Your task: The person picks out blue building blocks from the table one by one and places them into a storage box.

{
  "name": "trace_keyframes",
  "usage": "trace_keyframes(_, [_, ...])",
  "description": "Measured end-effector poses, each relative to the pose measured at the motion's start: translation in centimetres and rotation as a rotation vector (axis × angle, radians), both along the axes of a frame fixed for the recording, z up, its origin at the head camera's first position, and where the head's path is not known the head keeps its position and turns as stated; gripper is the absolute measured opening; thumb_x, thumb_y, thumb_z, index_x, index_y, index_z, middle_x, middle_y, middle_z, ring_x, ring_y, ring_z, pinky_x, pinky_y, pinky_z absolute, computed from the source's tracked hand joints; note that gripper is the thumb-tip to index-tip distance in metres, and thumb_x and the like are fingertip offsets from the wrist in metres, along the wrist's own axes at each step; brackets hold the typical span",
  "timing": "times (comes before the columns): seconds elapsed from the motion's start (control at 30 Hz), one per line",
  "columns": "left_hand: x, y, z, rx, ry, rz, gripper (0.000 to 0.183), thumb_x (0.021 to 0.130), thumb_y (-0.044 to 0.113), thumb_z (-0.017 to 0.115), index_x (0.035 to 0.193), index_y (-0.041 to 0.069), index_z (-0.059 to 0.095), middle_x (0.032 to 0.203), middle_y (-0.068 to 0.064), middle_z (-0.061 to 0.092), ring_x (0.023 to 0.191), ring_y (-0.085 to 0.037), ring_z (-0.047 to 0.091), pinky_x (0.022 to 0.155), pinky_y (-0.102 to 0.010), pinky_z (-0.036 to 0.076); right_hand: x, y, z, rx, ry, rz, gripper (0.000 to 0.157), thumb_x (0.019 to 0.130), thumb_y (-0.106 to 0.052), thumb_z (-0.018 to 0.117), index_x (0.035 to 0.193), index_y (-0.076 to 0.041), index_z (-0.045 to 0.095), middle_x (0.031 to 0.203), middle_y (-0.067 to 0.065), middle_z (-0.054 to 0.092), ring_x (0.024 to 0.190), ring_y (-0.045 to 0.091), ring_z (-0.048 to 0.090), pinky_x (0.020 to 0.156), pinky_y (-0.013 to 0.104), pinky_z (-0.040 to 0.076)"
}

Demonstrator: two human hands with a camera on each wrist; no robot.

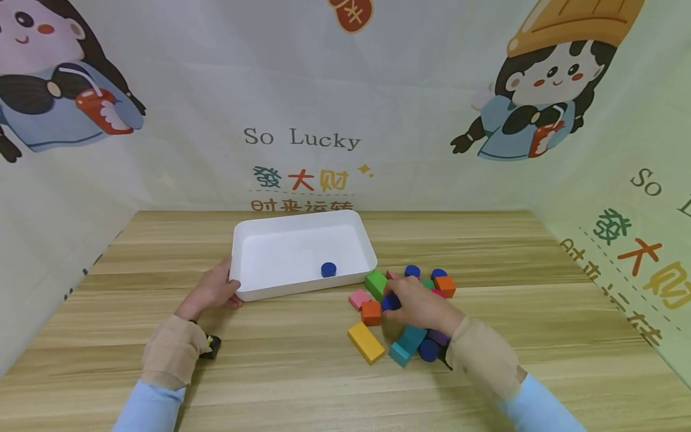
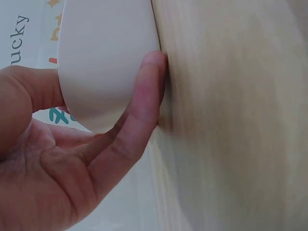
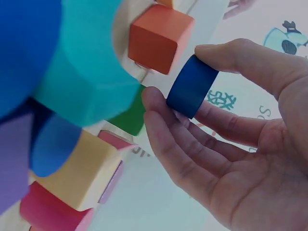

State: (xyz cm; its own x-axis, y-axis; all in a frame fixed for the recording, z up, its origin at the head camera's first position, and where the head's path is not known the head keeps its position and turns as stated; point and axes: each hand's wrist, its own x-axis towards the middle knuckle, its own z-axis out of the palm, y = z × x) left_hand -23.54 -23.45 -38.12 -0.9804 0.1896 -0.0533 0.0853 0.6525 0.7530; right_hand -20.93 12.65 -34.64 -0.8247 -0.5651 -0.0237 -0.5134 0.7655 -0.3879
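My left hand (image 1: 216, 287) grips the near left corner of a white tray (image 1: 291, 290); in the left wrist view the thumb lies at the rim and the fingers (image 2: 139, 106) press the outer wall near the table. Inside the tray lies one blue round block (image 1: 328, 269). Over a pile of coloured blocks, my right hand (image 1: 423, 303) pinches another blue round block (image 3: 192, 86) between thumb and fingertips. Close to that hand are a green block (image 1: 376, 284), an orange cube (image 1: 370, 313) and a teal block (image 1: 408, 342). Parts of the pile are hidden under the hand.
A yellow block (image 1: 366, 342) and a pink block (image 1: 359, 299) lie at the pile's left edge. Further blue round blocks (image 1: 412, 271) and an orange block (image 1: 445, 286) sit at its back. A printed cloth (image 1: 302, 72) hangs behind the wooden table (image 1: 281, 372).
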Motion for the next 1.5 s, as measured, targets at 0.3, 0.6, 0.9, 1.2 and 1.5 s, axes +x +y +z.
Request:
trace_keyframes(0.3, [0.2, -0.1, 0.3, -0.003, 0.002, 0.002, 0.04, 0.081, -0.008, 0.038, 0.118, -0.017, 0.026, 0.08, -0.031, 0.054, 0.051, -0.02, 0.06, 0.048, -0.031, 0.054, -1.9, -1.2, 1.5, -0.045, -0.032, -0.049, 0.025, 0.078, -0.015, 0.067, 0.097, 0.0, 0.058, 0.089, 0.008, 0.059, 0.075, 0.016, 0.052, 0.065, 0.024, 0.05])
trace_keyframes(0.6, [0.3, -0.1, 0.6, -0.002, 0.006, 0.008, 0.039, 0.08, -0.009, 0.038, 0.117, -0.016, 0.028, 0.079, -0.031, 0.054, 0.05, -0.021, 0.06, 0.047, -0.031, 0.054, -4.1, -2.8, 2.9, -0.085, -0.022, -0.065, 0.031, 0.08, -0.014, 0.064, 0.104, 0.004, 0.057, 0.098, 0.016, 0.06, 0.08, 0.02, 0.055, 0.074, 0.029, 0.053])
trace_keyframes(0.9, [0.5, -0.1, 0.8, 0.02, 0.004, 0.007, 0.038, 0.08, -0.009, 0.038, 0.116, -0.016, 0.028, 0.077, -0.03, 0.054, 0.05, -0.021, 0.06, 0.047, -0.031, 0.054, -6.3, -4.4, 3.3, -0.116, 0.038, -0.07, 0.029, 0.08, -0.012, 0.063, 0.101, 0.007, 0.058, 0.095, 0.017, 0.06, 0.08, 0.023, 0.055, 0.073, 0.029, 0.054])
trace_keyframes(1.2, [0.5, -0.1, 0.8, 0.017, 0.002, 0.009, 0.038, 0.08, -0.009, 0.038, 0.116, -0.017, 0.028, 0.078, -0.031, 0.054, 0.05, -0.022, 0.06, 0.047, -0.031, 0.054, -8.4, -5.8, 3.6, -0.074, 0.025, -0.105, 0.031, 0.081, -0.016, 0.061, 0.103, 0.005, 0.058, 0.096, 0.015, 0.06, 0.079, 0.021, 0.054, 0.071, 0.027, 0.05])
trace_keyframes(1.5, [0.5, 0.0, 0.5, 0.006, -0.012, 0.025, 0.039, 0.081, -0.009, 0.038, 0.118, -0.015, 0.028, 0.08, -0.03, 0.053, 0.05, -0.02, 0.06, 0.047, -0.03, 0.054, -9.8, -6.8, 2.5, -0.022, 0.058, -0.111, 0.029, 0.081, -0.015, 0.061, 0.101, 0.006, 0.059, 0.093, 0.015, 0.062, 0.079, 0.02, 0.055, 0.072, 0.028, 0.05])
